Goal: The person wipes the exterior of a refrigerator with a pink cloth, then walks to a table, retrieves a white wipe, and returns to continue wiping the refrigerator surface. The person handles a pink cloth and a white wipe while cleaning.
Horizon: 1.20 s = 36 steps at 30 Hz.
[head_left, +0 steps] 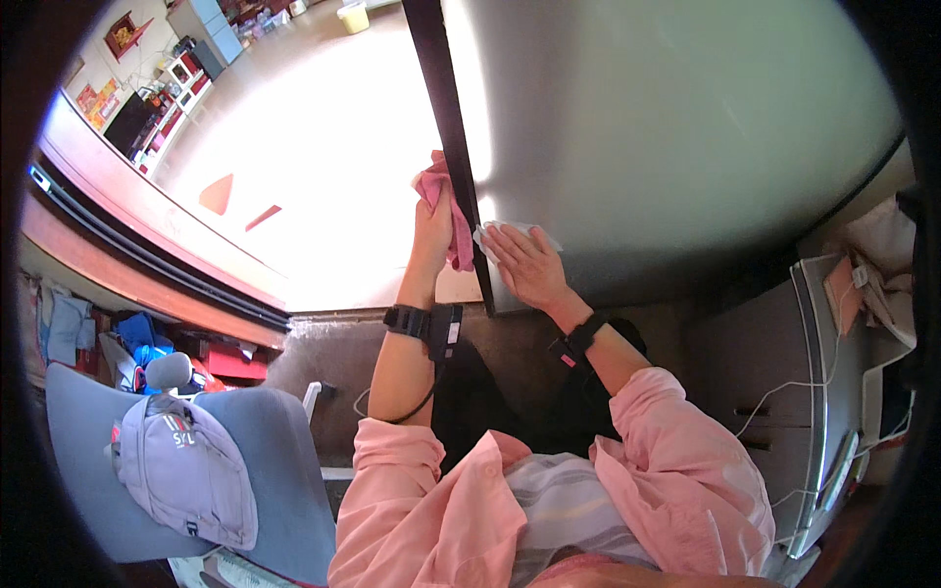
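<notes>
A sliding door panel of frosted glass (662, 147) with a dark frame (448, 110) stands before me. My left hand (435, 220) grips a pink cloth (459, 239) against the far side of the frame's edge. On the near face of the glass, close to the frame, my right hand (526, 268) lies flat with its fingers extended, pressing a thin white cloth or tissue (548, 237) against the pane. Both wrists carry black straps with small devices.
At lower left a grey chair (287, 456) bears a light purple backpack (187, 470). A grey cabinet (764, 367) with a white cable stands at right. The door track (162, 253) runs at left. Beyond the doorway are a television (129, 125) and a yellow bucket (353, 18).
</notes>
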Available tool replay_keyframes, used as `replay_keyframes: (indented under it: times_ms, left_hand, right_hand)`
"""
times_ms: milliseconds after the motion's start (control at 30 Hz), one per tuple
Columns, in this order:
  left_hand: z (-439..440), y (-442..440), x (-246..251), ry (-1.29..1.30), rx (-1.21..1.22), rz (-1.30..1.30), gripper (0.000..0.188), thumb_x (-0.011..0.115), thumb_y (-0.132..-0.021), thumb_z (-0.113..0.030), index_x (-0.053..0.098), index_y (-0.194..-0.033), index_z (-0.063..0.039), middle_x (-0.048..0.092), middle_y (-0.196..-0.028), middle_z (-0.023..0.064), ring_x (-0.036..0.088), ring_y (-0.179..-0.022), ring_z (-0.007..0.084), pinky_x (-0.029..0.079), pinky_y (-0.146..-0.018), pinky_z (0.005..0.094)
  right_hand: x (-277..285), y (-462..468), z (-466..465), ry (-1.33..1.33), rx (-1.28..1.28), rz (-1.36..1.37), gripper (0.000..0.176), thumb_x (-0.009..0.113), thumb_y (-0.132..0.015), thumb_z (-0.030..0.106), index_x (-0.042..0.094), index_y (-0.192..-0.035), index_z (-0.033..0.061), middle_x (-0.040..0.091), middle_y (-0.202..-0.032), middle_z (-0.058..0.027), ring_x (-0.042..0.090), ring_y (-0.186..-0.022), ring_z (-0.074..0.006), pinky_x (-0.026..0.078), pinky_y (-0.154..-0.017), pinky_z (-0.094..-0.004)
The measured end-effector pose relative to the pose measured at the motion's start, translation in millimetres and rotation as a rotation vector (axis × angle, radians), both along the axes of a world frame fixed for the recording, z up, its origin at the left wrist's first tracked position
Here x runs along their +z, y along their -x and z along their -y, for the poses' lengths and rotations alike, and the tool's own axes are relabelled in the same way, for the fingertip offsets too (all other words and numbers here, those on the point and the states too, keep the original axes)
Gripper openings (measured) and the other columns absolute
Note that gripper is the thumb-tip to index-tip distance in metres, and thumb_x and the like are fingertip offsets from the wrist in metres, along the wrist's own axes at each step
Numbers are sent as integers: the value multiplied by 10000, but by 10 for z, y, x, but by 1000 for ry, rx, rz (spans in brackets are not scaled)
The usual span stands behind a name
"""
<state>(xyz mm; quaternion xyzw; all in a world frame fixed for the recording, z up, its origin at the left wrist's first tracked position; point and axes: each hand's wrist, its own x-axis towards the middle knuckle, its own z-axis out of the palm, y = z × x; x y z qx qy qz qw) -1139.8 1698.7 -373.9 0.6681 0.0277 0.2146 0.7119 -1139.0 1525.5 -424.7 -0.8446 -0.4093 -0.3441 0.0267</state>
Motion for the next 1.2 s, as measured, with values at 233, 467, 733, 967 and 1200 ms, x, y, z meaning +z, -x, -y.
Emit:
replay_keyframes:
  times_ms: [233, 467, 733, 967, 1200]
  left_hand:
    - [-1, 1, -1, 41, -3, -72, 354, 484, -1018, -331, 580, -1136, -11, 620, -952, 15, 588, -849, 103, 483, -736, 260]
    - [3, -1, 4, 45, 8, 5, 410, 470, -1024, -374, 597, -1125, 3, 623, -923, 33, 565, -846, 106, 456, -747, 268]
    - [3, 44, 0, -21, -5, -80, 375, 446, -1035, -330, 571, -1164, -1, 620, -972, 51, 572, -889, 131, 462, -783, 281]
    - [21, 88, 62, 58, -48, 29, 423, 444, -1039, -296, 461, -1349, -8, 604, -1108, 62, 574, -983, 140, 462, -870, 291]
    - [119, 34, -5, 191, 51, 31, 314, 513, -1008, -333, 598, -1015, -31, 555, -776, -14, 517, -708, 74, 417, -616, 237]
  right_hand:
    - [1495, -645, -245, -454, -23, 290, 572, 470, -920, 310, 391, -1473, 186, 319, -1562, -39, 338, -1406, -214, 204, -1110, -544]
    - [474, -157, -13, -157, -8, 378, 545, 484, -939, 312, 395, -1476, 283, 354, -1542, 70, 372, -1372, -176, 248, -1103, -517]
    - [2508, -311, -123, -462, -88, 410, 568, 483, -936, 350, 379, -1484, 246, 340, -1553, 37, 307, -1426, -217, 189, -1109, -601]
    - [1522, -253, -70, -263, -84, 413, 537, 485, -922, 321, 447, -1447, 217, 322, -1562, 27, 282, -1439, -206, 128, -1124, -629]
    - [1762, -297, -3, -312, -52, 374, 558, 538, -910, 322, 442, -1443, 187, 345, -1549, 14, 296, -1436, -214, 137, -1097, -673]
